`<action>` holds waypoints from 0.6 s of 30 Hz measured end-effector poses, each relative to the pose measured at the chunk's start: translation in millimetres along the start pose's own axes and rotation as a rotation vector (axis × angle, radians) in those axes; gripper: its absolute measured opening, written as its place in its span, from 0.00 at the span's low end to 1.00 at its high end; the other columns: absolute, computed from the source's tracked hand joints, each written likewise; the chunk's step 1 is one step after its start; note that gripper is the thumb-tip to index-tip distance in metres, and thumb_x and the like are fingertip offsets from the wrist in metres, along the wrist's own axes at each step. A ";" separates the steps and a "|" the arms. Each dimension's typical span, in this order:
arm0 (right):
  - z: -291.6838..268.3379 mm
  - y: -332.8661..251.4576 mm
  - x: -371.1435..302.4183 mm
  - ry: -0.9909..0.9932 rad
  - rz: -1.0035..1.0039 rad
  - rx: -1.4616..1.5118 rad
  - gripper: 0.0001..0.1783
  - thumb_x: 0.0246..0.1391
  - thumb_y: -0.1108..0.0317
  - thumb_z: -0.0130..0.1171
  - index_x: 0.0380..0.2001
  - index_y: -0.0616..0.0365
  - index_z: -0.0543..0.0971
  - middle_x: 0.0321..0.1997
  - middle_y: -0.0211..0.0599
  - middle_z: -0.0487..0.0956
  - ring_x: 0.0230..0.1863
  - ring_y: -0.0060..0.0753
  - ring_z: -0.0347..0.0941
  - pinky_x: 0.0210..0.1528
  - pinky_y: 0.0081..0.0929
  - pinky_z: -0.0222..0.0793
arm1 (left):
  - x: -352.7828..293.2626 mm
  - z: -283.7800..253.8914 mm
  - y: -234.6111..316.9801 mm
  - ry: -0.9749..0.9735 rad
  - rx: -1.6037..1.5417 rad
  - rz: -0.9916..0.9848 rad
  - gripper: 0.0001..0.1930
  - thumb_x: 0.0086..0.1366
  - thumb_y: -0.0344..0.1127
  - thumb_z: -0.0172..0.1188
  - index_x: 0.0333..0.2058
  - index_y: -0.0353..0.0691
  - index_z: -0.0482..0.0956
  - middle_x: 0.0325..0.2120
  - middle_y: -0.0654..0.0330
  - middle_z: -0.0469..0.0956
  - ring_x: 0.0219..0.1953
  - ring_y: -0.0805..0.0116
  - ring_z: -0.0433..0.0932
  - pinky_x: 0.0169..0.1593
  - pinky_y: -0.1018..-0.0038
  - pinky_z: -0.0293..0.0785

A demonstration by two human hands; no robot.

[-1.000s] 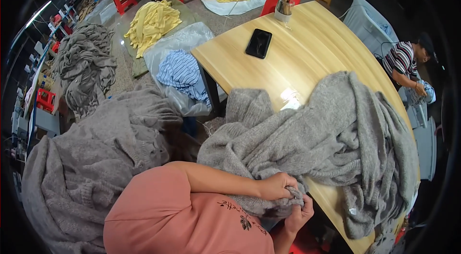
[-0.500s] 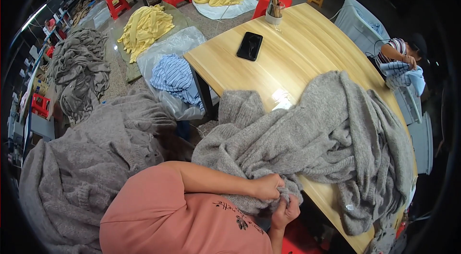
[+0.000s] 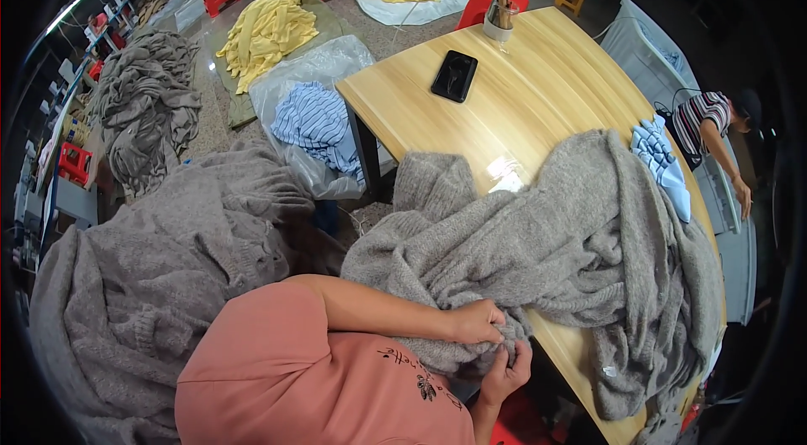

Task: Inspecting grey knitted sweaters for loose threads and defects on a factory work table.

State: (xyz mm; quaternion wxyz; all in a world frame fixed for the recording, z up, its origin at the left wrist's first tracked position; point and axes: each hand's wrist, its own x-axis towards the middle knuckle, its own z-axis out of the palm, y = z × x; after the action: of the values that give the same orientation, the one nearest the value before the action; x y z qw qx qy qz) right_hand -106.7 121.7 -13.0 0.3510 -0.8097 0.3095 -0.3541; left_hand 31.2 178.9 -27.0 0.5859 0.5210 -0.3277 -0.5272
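A large grey knitted garment [image 3: 521,226] lies bunched across the near side of the wooden table [image 3: 530,84], one end hanging over the edge toward me. My left hand [image 3: 477,321] pinches the fabric at that hanging end. Just below it, my right hand [image 3: 507,368] grips the same bit of knit between thumb and fingers. The two hands are close together at the table's edge. What lies between the fingertips, apart from the grey knit, is too small to make out.
A black phone [image 3: 455,75] and a cup of tools [image 3: 499,18] stand on the table. Grey knits [image 3: 168,268] heap at my left. Yellow garments [image 3: 267,37] and striped blue cloth [image 3: 315,130] lie on the floor. A co-worker [image 3: 714,126] stands at right beside white bins [image 3: 643,37].
The co-worker's blue striped cloth has gone from their hands onto the table's right edge, and their arm now reaches down. My hands stay on the grey knit, fingers shifted slightly. The view has shifted slightly.
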 end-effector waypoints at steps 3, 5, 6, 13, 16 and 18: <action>-4.4 1.1 1.8 -0.119 0.009 0.035 0.07 0.40 0.78 0.54 0.26 0.65 0.70 0.25 0.43 0.69 0.25 0.44 0.65 0.28 0.32 0.61 | -0.8 -0.2 0.1 0.019 0.011 0.002 0.06 0.46 0.30 0.59 0.22 0.31 0.75 0.12 0.62 0.70 0.17 0.80 0.64 0.22 0.75 0.61; -7.0 -1.6 -0.3 -0.132 -0.042 -0.001 0.07 0.41 0.79 0.53 0.28 0.65 0.70 0.26 0.43 0.69 0.26 0.41 0.66 0.30 0.29 0.62 | -0.9 0.3 0.2 0.052 0.056 0.064 0.07 0.45 0.29 0.58 0.23 0.32 0.76 0.12 0.62 0.71 0.17 0.79 0.65 0.22 0.75 0.62; -7.4 -3.5 -1.9 -0.123 -0.037 -0.031 0.08 0.41 0.80 0.53 0.29 0.65 0.70 0.26 0.42 0.69 0.27 0.39 0.66 0.31 0.27 0.63 | -0.8 0.6 -0.1 0.041 0.031 0.049 0.07 0.45 0.29 0.58 0.23 0.32 0.76 0.12 0.62 0.71 0.17 0.79 0.65 0.22 0.75 0.62; -0.1 -11.1 -2.6 -0.061 -0.205 -0.110 0.10 0.39 0.81 0.51 0.31 0.66 0.71 0.28 0.45 0.71 0.29 0.46 0.68 0.33 0.32 0.64 | 2.7 0.1 -7.4 -0.005 -0.062 0.030 0.06 0.45 0.30 0.57 0.21 0.32 0.75 0.11 0.63 0.69 0.17 0.80 0.64 0.22 0.76 0.61; -3.8 -8.9 0.2 -0.191 -0.237 -0.147 0.14 0.36 0.83 0.51 0.32 0.66 0.71 0.29 0.46 0.71 0.30 0.48 0.69 0.33 0.35 0.66 | 2.9 -1.0 -9.2 0.004 -0.086 0.022 0.07 0.46 0.31 0.57 0.20 0.32 0.74 0.11 0.63 0.68 0.17 0.80 0.63 0.22 0.76 0.60; -5.7 -7.4 -2.1 -0.194 -0.235 -0.168 0.10 0.40 0.82 0.51 0.31 0.66 0.70 0.30 0.47 0.71 0.30 0.49 0.68 0.33 0.35 0.65 | 1.9 -1.5 -7.8 0.011 -0.072 0.040 0.08 0.46 0.32 0.58 0.19 0.32 0.74 0.10 0.64 0.68 0.17 0.80 0.63 0.21 0.76 0.60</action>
State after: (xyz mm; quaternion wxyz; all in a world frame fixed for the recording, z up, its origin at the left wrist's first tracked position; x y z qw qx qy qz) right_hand -110.5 125.5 -5.1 0.2666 -0.8971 0.2059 -0.2858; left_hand 30.9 178.3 -35.2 0.6164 0.4960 -0.3156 -0.5238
